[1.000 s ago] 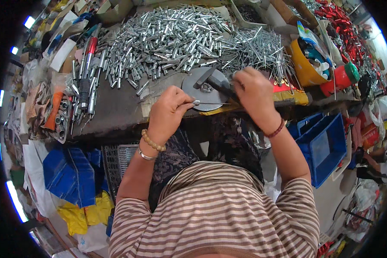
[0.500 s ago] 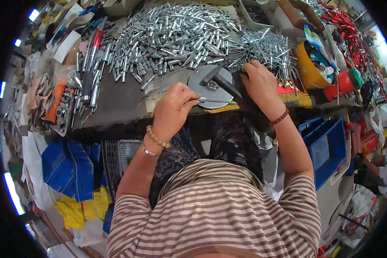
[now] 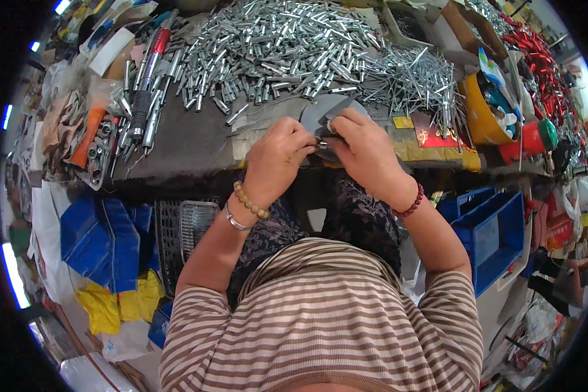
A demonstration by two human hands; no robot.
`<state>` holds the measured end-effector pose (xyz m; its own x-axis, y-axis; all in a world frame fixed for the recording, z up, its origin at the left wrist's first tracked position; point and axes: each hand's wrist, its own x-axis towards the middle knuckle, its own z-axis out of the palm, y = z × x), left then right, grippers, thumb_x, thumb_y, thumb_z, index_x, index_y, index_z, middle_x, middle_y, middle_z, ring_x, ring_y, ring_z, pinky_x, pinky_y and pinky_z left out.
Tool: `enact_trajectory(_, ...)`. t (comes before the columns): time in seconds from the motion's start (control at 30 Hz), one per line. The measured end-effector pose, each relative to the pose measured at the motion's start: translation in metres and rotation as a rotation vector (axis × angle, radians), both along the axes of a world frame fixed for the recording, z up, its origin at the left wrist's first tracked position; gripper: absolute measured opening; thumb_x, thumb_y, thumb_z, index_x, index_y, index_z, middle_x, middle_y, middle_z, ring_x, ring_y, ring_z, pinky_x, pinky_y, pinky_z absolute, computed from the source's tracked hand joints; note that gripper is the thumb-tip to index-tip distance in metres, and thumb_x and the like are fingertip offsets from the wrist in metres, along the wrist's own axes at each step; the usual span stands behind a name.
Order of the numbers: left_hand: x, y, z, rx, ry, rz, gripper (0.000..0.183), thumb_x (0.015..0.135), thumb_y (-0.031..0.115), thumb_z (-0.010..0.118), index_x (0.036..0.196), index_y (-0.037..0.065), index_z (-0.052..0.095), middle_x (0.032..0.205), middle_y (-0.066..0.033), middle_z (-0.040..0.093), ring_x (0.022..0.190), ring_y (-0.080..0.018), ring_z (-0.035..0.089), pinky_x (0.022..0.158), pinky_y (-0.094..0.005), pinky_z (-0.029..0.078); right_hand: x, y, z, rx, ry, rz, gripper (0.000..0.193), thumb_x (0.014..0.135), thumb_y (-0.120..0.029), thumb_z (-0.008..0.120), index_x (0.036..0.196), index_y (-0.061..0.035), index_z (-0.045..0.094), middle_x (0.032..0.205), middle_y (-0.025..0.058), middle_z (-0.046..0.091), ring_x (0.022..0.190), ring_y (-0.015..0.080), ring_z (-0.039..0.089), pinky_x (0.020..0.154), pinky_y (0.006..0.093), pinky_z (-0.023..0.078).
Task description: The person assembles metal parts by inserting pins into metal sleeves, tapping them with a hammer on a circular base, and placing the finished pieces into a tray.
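My left hand [image 3: 277, 160] pinches a small silvery metal tube [image 3: 321, 144] over the front edge of the bench. Fingers closed, my right hand [image 3: 372, 153] meets it from the other side, thumb and fingertips at the tube's end. What the right fingers themselves grip is hidden. Beneath and behind both hands lies a round grey metal disc [image 3: 312, 116], partly covered by them. Farther back on the bench spreads a big heap of short silvery tubes [image 3: 274, 52]. To its right is a pile of thin metal rods [image 3: 415, 78].
Slim tools [image 3: 140, 104] and an orange-handled tool [image 3: 90, 134] lie at the left. On the right stand a yellow container [image 3: 480, 121] and a red jar with a green lid [image 3: 526, 142]. Blue bins [image 3: 493, 235] [image 3: 104, 242] sit below the bench on both sides.
My right hand has come from beside the rod pile leftward and nearer to meet my left hand. The hammer on the disc is now mostly hidden behind it.
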<state>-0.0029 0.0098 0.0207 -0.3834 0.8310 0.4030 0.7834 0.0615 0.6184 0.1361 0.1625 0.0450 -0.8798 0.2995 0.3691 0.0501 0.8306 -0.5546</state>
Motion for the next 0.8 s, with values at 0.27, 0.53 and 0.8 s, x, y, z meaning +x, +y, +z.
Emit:
enact_trajectory(0.27, 0.0, -0.002, -0.002, 0.012, 0.004, -0.005, 0.011, 0.086, 0.009, 0.074, 0.096, 0.007, 0.072, 0.096, -0.0088, 0.063, 0.088, -0.0312, 0.066, 0.074, -0.0397, 0.052, 0.005, -0.002, 0.004, 0.15, -0.037, 0.016, 0.013, 0.085, -0.006, 0.07, 0.095, -0.0032, 0.061, 0.097, 0.0146, 0.06, 0.094, 0.0384, 0.062, 0.08, 0.0484, 0.051)
enact_trajectory(0.53, 0.001, 0.002, -0.006, 0.036, 0.096, 0.038, 0.005, 0.087, 0.006, 0.07, 0.09, 0.008, 0.067, 0.094, -0.0069, 0.062, 0.088, -0.0308, 0.066, 0.069, -0.0438, 0.053, -0.001, -0.009, 0.019, 0.473, -0.052, 0.091, 0.012, 0.08, -0.008, 0.066, 0.091, -0.0079, 0.063, 0.093, 0.0074, 0.058, 0.095, 0.0269, 0.062, 0.083, 0.039, 0.049)
enact_trajectory(0.8, -0.005, 0.006, -0.005, 0.057, 0.079, 0.04, 0.007, 0.085, -0.001, 0.066, 0.089, 0.005, 0.065, 0.094, -0.0099, 0.062, 0.088, -0.0347, 0.065, 0.069, -0.0455, 0.053, -0.014, -0.006, 0.028, 0.634, -0.088, 0.158, 0.009, 0.081, -0.012, 0.064, 0.09, -0.0092, 0.064, 0.094, 0.0061, 0.058, 0.092, 0.0226, 0.061, 0.079, 0.0351, 0.048)
